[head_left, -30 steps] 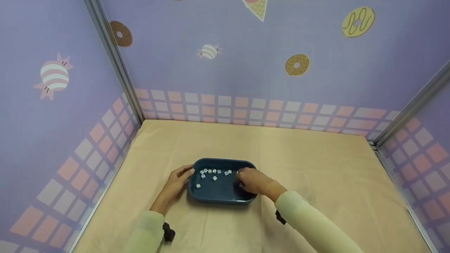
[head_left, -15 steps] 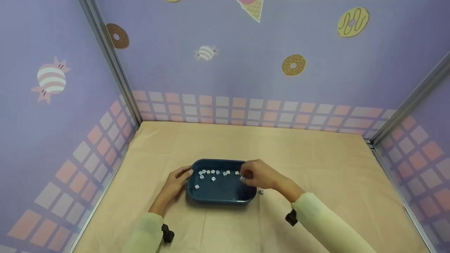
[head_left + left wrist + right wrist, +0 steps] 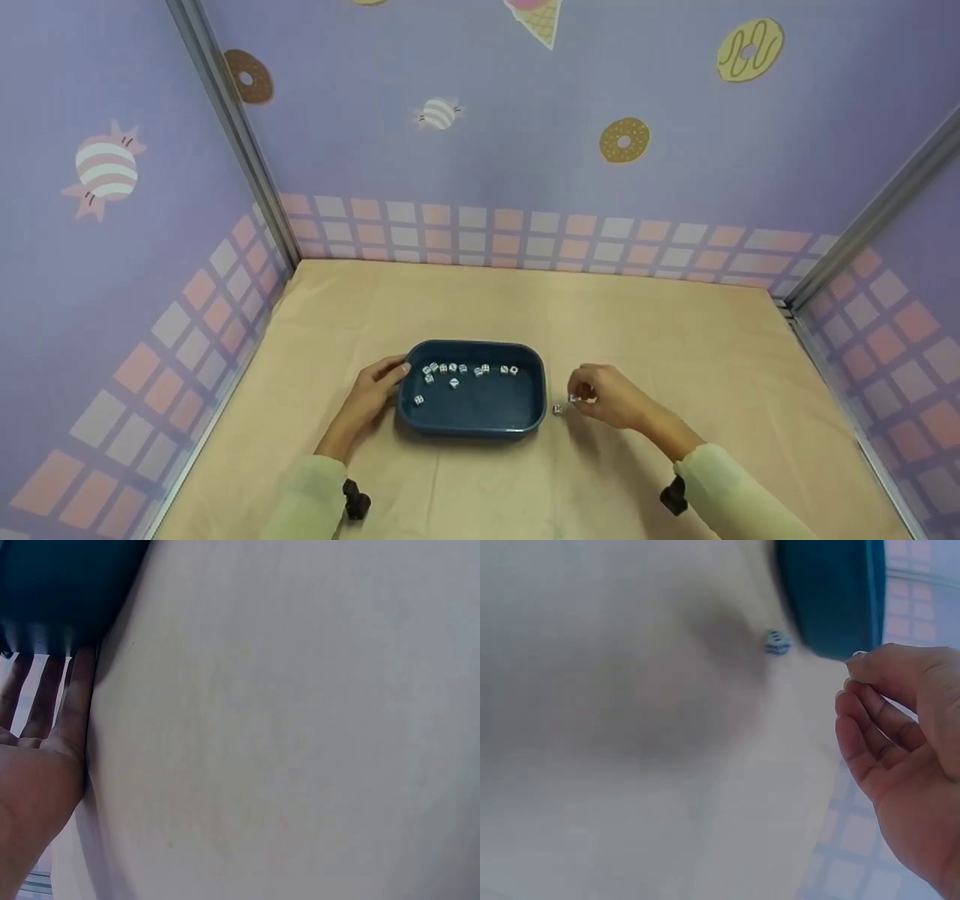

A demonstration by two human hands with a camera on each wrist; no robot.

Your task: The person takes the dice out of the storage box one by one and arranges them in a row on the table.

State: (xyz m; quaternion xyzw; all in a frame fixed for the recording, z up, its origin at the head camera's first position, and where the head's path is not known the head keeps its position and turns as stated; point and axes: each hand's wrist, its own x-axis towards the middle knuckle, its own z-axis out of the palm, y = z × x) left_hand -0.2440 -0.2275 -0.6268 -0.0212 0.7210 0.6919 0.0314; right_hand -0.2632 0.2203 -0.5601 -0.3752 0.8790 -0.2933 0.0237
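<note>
A dark blue tray [image 3: 480, 430] stands on the cloth with several white dice [image 3: 454, 383] inside, most along its far side. My left hand [image 3: 376, 384] holds the tray's left end, thumb at the rim; in the left wrist view its fingers [image 3: 75, 701] reach the outer wall. To the right of the tray, my right hand [image 3: 611, 396] pinches a die [image 3: 574, 399] between thumb and fingertips, mostly covered in the right wrist view. A single die [image 3: 557, 409] lies on the cloth just outside the tray's right end, close to those fingertips.
A beige cloth [image 3: 675, 337] covers the table. Purple printed panels [image 3: 525, 150] enclose the back and sides, with metal posts [image 3: 240, 135] at the corners. Black wrist devices [image 3: 356, 500] sit at both sleeves.
My right hand has come up out of the tray with a die and moved right, over the cloth. The die outside the tray has come into view. The left hand stays at the tray.
</note>
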